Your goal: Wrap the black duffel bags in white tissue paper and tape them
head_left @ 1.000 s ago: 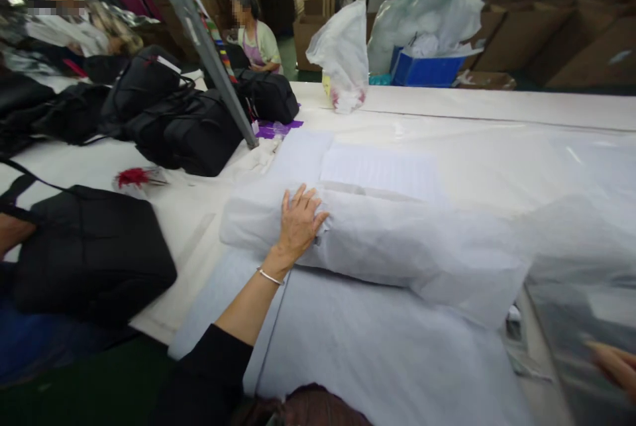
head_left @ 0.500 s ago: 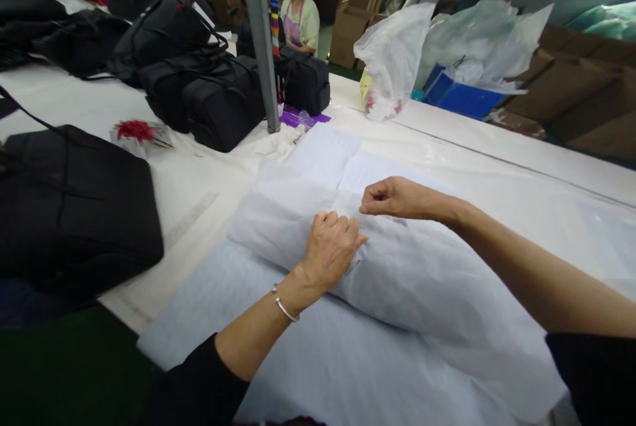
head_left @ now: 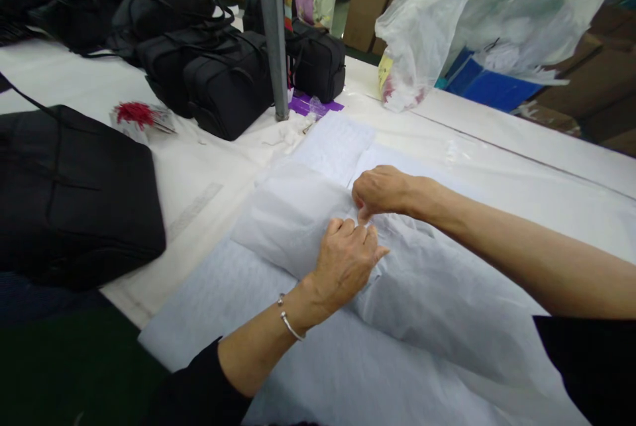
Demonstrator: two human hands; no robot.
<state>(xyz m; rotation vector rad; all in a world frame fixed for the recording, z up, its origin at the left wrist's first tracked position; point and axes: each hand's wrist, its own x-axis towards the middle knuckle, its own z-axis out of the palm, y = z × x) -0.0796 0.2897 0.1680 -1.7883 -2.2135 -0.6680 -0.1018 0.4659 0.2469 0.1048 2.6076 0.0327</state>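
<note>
Since half a second ago, the right hand (head_left: 380, 191) has tipped downward, bringing its bent fingers to the knuckles of the left hand (head_left: 348, 257). Both rest on the middle of a white bundle (head_left: 437, 280), fingers curled; whether either pinches the wrapping, I cannot tell. It lies across pale sheets (head_left: 209, 293) on the table (head_left: 193, 161), right of a black bag (head_left: 99, 194).

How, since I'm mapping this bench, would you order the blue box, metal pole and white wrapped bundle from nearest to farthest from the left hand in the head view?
1. White wrapped bundle: directly under the left hand.
2. Metal pole: ahead, to the left.
3. Blue box: ahead and right, farther back.
</note>
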